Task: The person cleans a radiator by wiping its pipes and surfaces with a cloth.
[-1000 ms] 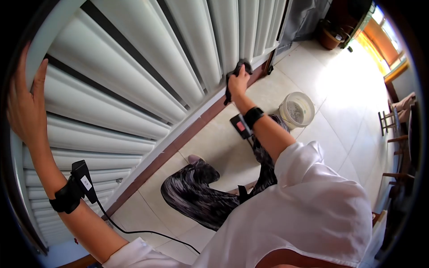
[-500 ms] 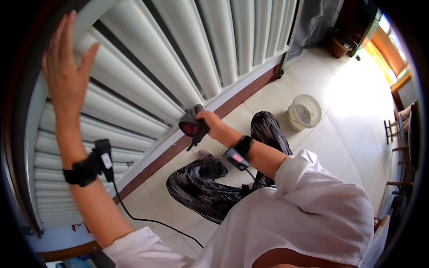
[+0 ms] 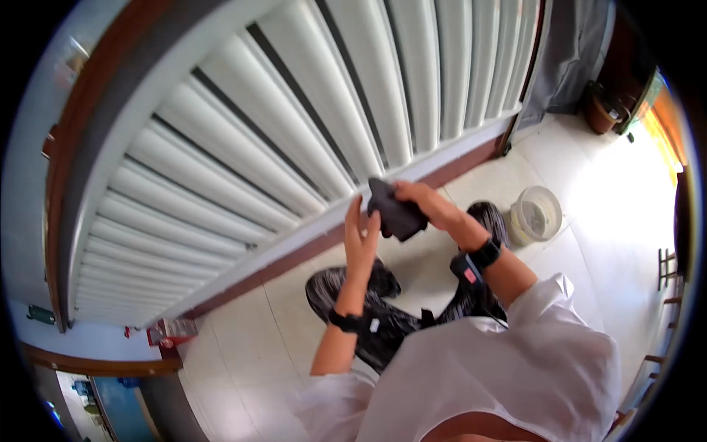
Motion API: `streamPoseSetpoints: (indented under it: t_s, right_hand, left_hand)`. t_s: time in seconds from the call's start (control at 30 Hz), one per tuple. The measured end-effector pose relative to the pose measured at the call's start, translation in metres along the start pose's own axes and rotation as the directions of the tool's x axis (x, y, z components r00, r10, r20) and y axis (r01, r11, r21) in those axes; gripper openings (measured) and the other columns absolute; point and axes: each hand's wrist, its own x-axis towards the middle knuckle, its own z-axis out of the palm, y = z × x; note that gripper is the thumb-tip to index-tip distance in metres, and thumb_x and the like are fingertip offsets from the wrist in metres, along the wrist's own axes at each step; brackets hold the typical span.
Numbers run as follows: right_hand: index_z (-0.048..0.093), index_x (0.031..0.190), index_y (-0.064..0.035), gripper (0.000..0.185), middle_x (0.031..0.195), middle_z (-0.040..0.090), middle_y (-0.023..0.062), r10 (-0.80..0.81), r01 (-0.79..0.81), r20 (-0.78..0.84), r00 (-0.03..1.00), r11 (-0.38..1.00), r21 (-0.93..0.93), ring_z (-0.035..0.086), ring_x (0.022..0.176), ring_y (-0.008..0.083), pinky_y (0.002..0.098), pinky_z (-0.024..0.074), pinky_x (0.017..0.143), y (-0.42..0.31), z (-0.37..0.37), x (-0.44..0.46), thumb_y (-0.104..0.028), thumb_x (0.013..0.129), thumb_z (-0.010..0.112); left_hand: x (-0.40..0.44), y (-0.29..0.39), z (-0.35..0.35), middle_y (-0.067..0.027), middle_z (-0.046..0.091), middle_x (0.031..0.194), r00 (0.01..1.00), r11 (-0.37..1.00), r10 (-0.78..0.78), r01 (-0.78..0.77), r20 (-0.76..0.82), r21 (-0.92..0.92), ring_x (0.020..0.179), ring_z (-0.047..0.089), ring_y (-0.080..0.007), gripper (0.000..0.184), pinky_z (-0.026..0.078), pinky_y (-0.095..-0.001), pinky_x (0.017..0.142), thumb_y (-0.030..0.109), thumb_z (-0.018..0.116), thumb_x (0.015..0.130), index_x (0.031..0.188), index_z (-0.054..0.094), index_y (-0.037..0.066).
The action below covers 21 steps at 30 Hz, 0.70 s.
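A dark grey cloth [image 3: 399, 214], bunched and folded, hangs in front of the lower edge of a white radiator [image 3: 294, 110] with rounded columns. My right hand [image 3: 434, 206] grips its upper right side, fingers closed on the fabric. At the cloth's left edge is my left hand [image 3: 361, 239], fingers raised and apart, the thumb at or against the fabric. Whether the left hand bears any of its weight I cannot tell. Both hands are above my bent knees.
A translucent bucket [image 3: 536, 214] stands on the tiled floor [image 3: 243, 346] right of my knees. Farther right are a brown pot [image 3: 602, 114] and wooden chairs. A red box [image 3: 171, 332] sits at the radiator's left end. A brown wooden ledge [image 3: 96, 96] runs above the radiator.
My left hand has come down from the radiator's upper part to the cloth. The cloth, in my right hand, has moved slightly away from the radiator and opened out. The view has shifted left.
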Motion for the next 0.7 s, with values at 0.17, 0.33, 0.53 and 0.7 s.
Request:
streamPoseSetpoints:
  t_s: [0.17, 0.33, 0.53, 0.7]
  right_hand:
    - [0.065, 0.101, -0.0097, 0.028, 0.096, 0.062, 0.0095, -0.563, 0.187, 0.082, 0.823, 0.131, -0.974, 0.062, 0.079, 0.0315, 0.0389, 0.0511, 0.07, -0.012, 0.016, -0.021, -0.017, 0.074, 0.064]
    - [0.062, 0.108, -0.0106, 0.036, 0.096, 0.062, 0.0099, -0.451, 0.247, 0.128, 0.883, 0.215, -0.945, 0.062, 0.083, 0.0308, 0.0384, 0.0505, 0.075, -0.017, 0.008, -0.023, -0.023, 0.074, 0.067]
    - [0.059, 0.115, -0.0059, 0.052, 0.098, 0.063, 0.0174, -0.369, 0.259, 0.056, 0.928, 0.527, -0.81, 0.061, 0.094, 0.0296, 0.0349, 0.0474, 0.084, -0.01, -0.017, -0.03, -0.034, 0.073, 0.072]
    - [0.062, 0.108, -0.0004, 0.052, 0.105, 0.062, 0.019, -0.291, 0.217, 0.091, 0.952, 0.437, -0.873, 0.06, 0.097, 0.0304, 0.0356, 0.0474, 0.082, 0.002, -0.027, -0.035, -0.039, 0.074, 0.071]
  left_hand:
    - [-0.005, -0.009, 0.007, -0.0114, 0.05, 0.128, 0.999, 0.997, 0.041, -0.039, -0.023, 0.064, 0.12, 0.046, -0.0207, 0.042, 0.034, -0.0317, 0.101, 0.022, 0.053, 0.093, 0.129, 0.047, 0.0]
    - [-0.005, 0.001, 0.017, -0.0067, 0.06, 0.11, 0.969, 0.965, -0.204, 0.223, 0.139, -0.136, 0.101, 0.055, -0.0145, 0.038, 0.043, -0.0278, 0.086, 0.02, 0.063, 0.088, 0.118, 0.056, -0.002]
    - [0.001, 0.026, 0.011, -0.0036, 0.064, 0.093, 0.989, 0.973, -0.138, 0.126, 0.047, 0.192, 0.09, 0.057, -0.0114, 0.023, 0.044, -0.0278, 0.081, 0.019, 0.066, 0.085, 0.102, 0.062, 0.003]
    - [0.012, 0.069, 0.02, -0.0038, 0.058, 0.074, 0.722, 0.412, 0.639, -0.613, 0.267, 0.674, 0.078, 0.053, -0.0266, 0.016, 0.039, -0.038, 0.08, 0.014, 0.071, 0.074, 0.086, 0.062, 0.008]
